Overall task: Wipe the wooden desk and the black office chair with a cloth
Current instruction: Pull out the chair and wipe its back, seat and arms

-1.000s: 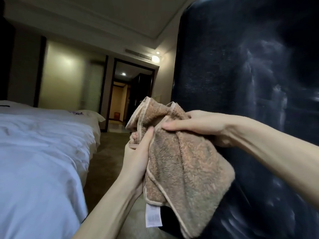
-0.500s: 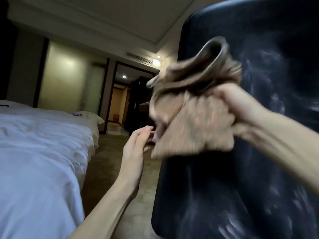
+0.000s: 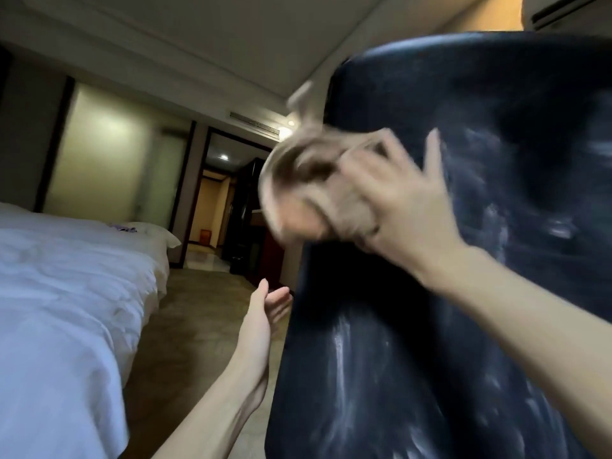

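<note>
The black office chair [image 3: 414, 342] fills the right half of the view, its tall padded back streaked with pale smears. My right hand [image 3: 400, 207] holds the bunched tan cloth [image 3: 308, 187] against the upper left edge of the chair back; both are blurred by motion. My left hand [image 3: 265, 313] hangs open and empty lower down, just left of the chair's side edge, fingers relaxed. The wooden desk is not in view.
A bed [image 3: 66, 309] with white bedding runs along the left. Brown floor [image 3: 198, 309] lies between bed and chair. A lit doorway [image 3: 212, 207] opens at the back, beside dark furniture [image 3: 251, 220].
My left hand let go of the cloth and dropped lower. My right hand carried the cloth up to the upper left edge of the chair back.
</note>
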